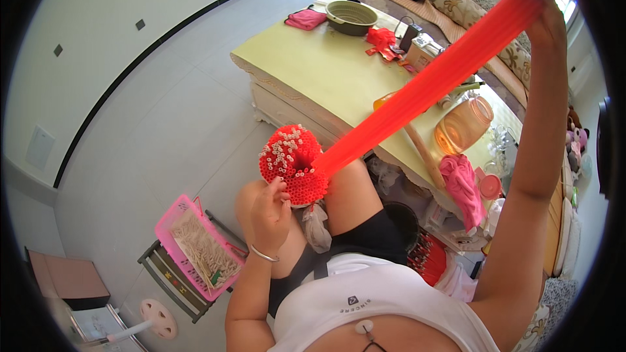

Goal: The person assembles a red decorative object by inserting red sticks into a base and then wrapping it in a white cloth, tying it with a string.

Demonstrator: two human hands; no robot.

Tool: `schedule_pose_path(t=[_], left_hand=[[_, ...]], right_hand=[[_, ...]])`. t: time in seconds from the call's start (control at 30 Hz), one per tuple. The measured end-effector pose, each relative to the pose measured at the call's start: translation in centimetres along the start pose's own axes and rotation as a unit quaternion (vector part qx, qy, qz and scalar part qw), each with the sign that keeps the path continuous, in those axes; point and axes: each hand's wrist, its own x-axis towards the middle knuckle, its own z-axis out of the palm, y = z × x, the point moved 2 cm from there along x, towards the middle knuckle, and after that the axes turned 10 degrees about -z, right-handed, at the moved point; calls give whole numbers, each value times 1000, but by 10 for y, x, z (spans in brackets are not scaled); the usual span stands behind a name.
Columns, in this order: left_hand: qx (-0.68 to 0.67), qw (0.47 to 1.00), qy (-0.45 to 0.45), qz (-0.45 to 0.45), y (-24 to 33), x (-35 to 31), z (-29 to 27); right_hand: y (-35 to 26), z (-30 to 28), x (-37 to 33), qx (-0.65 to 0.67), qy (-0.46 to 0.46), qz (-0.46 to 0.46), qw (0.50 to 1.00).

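Observation:
A round bundle of thin red tubes (291, 142), several with pale ends, sits upright between my knees, with a dark gap in its middle. A long band of red strands (424, 85) stretches from the bundle's right side up to my right hand (538, 3). That hand is raised far to the upper right, its fingers closed round the band's end. Close against the bundle's near left edge, my left hand (270, 212) has its fingers bent together; what they pinch, if anything, is too small to make out. A translucent plastic bag (317, 228) hangs below the bundle.
A pink basket (176, 248) of thin pale sticks rests on a folding stool (166, 280) at left. On the pale green table (293, 58) are a green basin (351, 16), an amber jar (464, 124), a wooden stick (424, 156) and a pink cloth (462, 186).

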Motion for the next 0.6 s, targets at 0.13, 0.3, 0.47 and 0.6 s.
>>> schedule_pose_path(t=[0.13,0.3,0.47,0.6], left_hand=[[-6,994,-65,86,27,19,21],[74,915,-396,34,63,12,71],[-28,798,-565,-206,26,-37,123],[-76,705,-617,-340,20,-44,119]], right_hand=[[-41,-82,-66,-34,117,21,992],[25,-81,-151,109,201,80,970],[75,-36,-210,22,285,10,958],[77,-25,-242,124,234,58,963]])
